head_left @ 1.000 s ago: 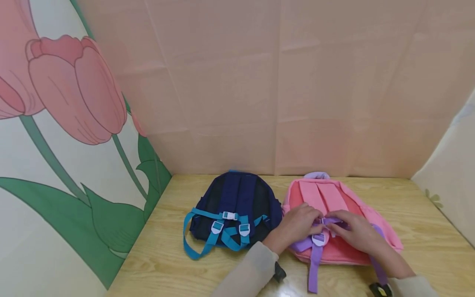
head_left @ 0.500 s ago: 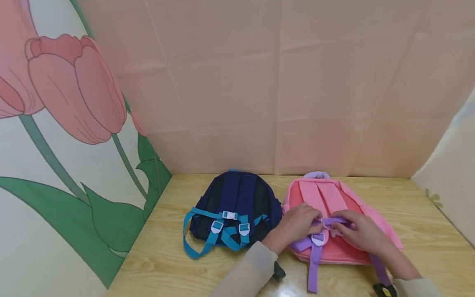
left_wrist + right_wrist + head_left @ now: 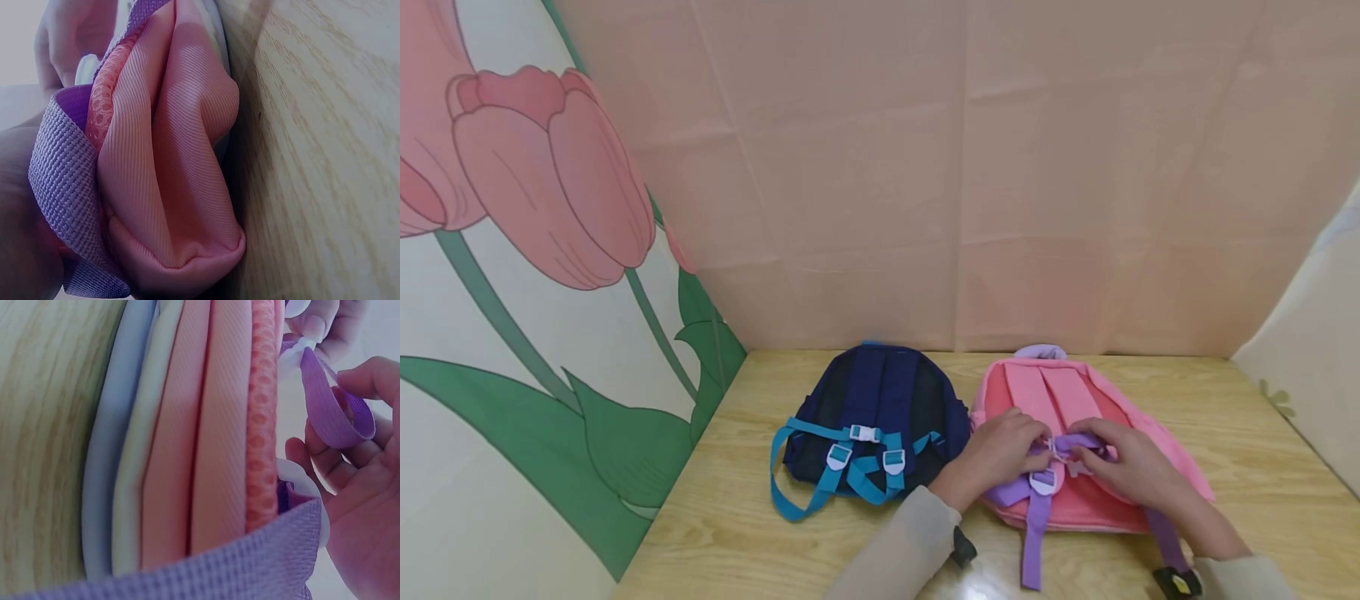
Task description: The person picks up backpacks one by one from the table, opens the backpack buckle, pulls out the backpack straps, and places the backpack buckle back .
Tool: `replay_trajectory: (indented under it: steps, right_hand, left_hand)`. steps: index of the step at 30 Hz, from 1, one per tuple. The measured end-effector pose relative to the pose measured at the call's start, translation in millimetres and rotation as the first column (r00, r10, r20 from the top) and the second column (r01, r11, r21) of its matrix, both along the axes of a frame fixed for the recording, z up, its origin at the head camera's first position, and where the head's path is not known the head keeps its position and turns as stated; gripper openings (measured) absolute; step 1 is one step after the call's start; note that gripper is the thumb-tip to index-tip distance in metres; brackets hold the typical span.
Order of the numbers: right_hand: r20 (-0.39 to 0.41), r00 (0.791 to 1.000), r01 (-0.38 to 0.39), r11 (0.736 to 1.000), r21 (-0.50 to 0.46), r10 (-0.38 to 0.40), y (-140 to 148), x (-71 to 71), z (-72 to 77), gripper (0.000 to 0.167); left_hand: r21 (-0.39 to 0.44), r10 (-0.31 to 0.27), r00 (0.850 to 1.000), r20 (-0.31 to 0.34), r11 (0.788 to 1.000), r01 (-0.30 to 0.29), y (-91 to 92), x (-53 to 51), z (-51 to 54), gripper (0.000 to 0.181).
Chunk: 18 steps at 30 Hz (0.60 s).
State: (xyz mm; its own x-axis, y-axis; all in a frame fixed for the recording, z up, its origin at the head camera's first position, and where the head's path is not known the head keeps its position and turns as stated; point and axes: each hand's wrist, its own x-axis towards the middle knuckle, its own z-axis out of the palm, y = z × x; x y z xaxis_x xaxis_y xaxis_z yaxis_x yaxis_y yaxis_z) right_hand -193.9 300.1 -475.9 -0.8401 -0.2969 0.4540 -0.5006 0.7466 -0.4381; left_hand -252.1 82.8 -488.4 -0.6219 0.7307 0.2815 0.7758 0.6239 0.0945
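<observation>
A pink backpack (image 3: 1131,508) lies with its shoulder-strap side up on the table. My left hand (image 3: 1000,454) pinches a white buckle (image 3: 1052,450) over the middle of that side. My right hand (image 3: 1135,467) holds a looped purple strap (image 3: 1078,442) that runs from the buckle. The right wrist view shows the strap's loop (image 3: 325,409) between the thumb and curled fingers of the right hand, with the left thumb (image 3: 314,328) on the buckle. Another purple strap (image 3: 1036,542) hangs from a white adjuster (image 3: 1043,482) toward the front. In the left wrist view my left hand's fingertips are hidden.
A navy backpack (image 3: 880,383) with teal straps (image 3: 805,504) and a white buckle (image 3: 865,434) lies left of the pink one. The wooden table (image 3: 715,500) meets a draped backdrop (image 3: 955,208) behind and a tulip-printed panel (image 3: 557,183) on the left.
My right hand has shifted slightly to the right, and the purple strap now bulges in a loop between its fingers. My left hand stays on the buckle. The navy backpack has not moved.
</observation>
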Motion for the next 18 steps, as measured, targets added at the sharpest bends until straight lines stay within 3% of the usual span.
replay_trajectory:
  steps: [6,12,18]
  right_hand:
    - [0.033,0.998,-0.051,0.999,-0.009,0.052,3,2.0,3.2,0.035]
    - [0.118,0.989,-0.089,0.996,-0.012,0.090,5,5.6,11.8,0.034]
    - [0.188,0.982,-0.036,0.996,0.087,0.019,8,6.2,21.8,0.023]
  left_hand:
    - [-0.005,0.005,1.000,0.012,1.000,-0.005,0.1,0.4,1.3,0.025]
    - [0.010,0.007,1.000,0.026,1.000,-0.007,-0.1,0.1,1.1,0.025]
    - [0.015,0.006,1.000,0.030,1.000,-0.007,0.2,-0.8,-0.2,0.024]
